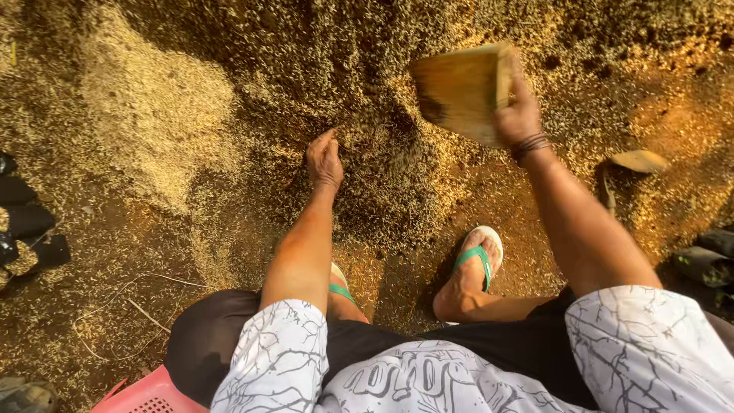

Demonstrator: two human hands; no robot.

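- Head view, looking straight down past a white shirt [397, 378] with dark branch-like lines, over black shorts [489, 348], to bare earth strewn with husked-looking grain [382, 69].
- Left hand [324, 159], just left of the frame's centre: fingers curled down and bunched, tips pressed into a darker, thicker patch of grain [390, 180]; whether any grain is pinched between them cannot be told.
- Right hand [518, 116], upper right of centre: fingers wrapped shut round the near edge of a flat wooden scoop [457, 90], thumb side hidden; dark corded band [531, 144] round the wrist.
- Wooden scoop tilted, lifted clear of the ground above the dark patch, its broad face catching warm light, a dark stain at its lower left corner.
- Pale heap of grain [157, 103] in the upper left of the frame, well apart from both hands.
- Two feet in white sandals with green straps: one [475, 264] at lower centre-right, the other [340, 287] mostly hidden behind the left forearm.
- Small flat tan piece [639, 160] lying on the ground at the right, near the right forearm; kind unclear.
- Dark bag-like shapes [27, 222] at the left edge and another [703, 264] at the right edge.
- Corner of a pink plastic basket [145, 394] at the bottom left, beside the knee.
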